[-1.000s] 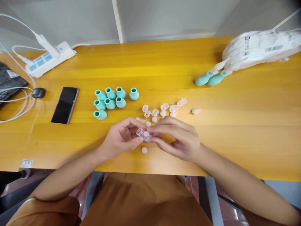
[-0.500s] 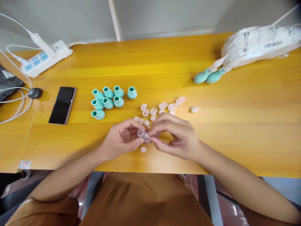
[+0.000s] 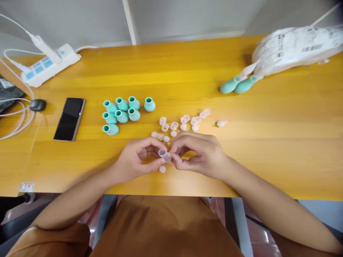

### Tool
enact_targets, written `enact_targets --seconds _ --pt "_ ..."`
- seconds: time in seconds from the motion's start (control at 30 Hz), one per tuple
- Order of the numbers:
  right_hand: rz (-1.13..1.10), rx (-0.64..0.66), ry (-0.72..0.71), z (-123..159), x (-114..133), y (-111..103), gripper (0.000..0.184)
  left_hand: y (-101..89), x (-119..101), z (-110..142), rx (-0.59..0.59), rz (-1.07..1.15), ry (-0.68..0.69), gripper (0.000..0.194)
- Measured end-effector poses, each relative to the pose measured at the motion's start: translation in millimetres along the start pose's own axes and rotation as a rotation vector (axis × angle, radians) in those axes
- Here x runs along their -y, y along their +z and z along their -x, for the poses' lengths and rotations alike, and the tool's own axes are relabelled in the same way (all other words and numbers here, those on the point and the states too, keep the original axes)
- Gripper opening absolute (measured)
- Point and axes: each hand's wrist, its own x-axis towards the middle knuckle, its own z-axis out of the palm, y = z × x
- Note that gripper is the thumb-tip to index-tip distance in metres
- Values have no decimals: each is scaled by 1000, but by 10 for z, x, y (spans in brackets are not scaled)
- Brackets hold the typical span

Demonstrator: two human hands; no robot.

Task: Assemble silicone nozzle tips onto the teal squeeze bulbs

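Observation:
A small clear plastic tube (image 3: 163, 154) is gripped between the thumb and fingers of my left hand (image 3: 135, 157), its round open end facing up and left. My right hand (image 3: 199, 153) pinches at the tube's other end; whether a tiny part sits in those fingertips is hidden. On the table just below lies a white disc (image 3: 162, 169). Beyond my hands are several pale translucent plastic caps and rings (image 3: 174, 125), and a short pale tube piece (image 3: 157, 135) lies on its side.
Several teal rubber bulbs (image 3: 122, 116) stand grouped at left, near a phone (image 3: 69, 119) and a white power strip (image 3: 50, 66). A teal bulb with a pale tip (image 3: 245, 85) lies by a white plastic bag (image 3: 297, 50). One small pale teardrop piece (image 3: 221, 123) lies at right.
The clear tube has turned slightly in my fingers, its open end now facing more upward. My right fingertips have shifted a little at its far end.

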Motion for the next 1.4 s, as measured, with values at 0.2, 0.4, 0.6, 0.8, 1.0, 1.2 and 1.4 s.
enact_targets --seconds 0.2,0.4,0.6,0.8,1.0,1.2,1.4 --pt "-29 -129 -28 31 -42 101 13 32 -4 -23 38 128 12 15" --pt "-472 -167 233 15 15 143 13 30 -39 -55 57 218 16 13" --pt "-833 -182 308 -19 -58 148 17 -7 -39 -41 67 237 -7 16" --pt "-908 -195 413 -49 -110 87 15 -31 -54 -38 56 248 -45 20" --pt "-934 -175 423 -46 -82 65 14 -23 -84 -47 71 267 -38 14" --pt "-914 -165 398 -45 -73 49 15 -22 -100 -60 62 270 -45 14" --pt "-943 -130 391 -59 -63 50 10 -14 -102 -58 71 284 -36 10"
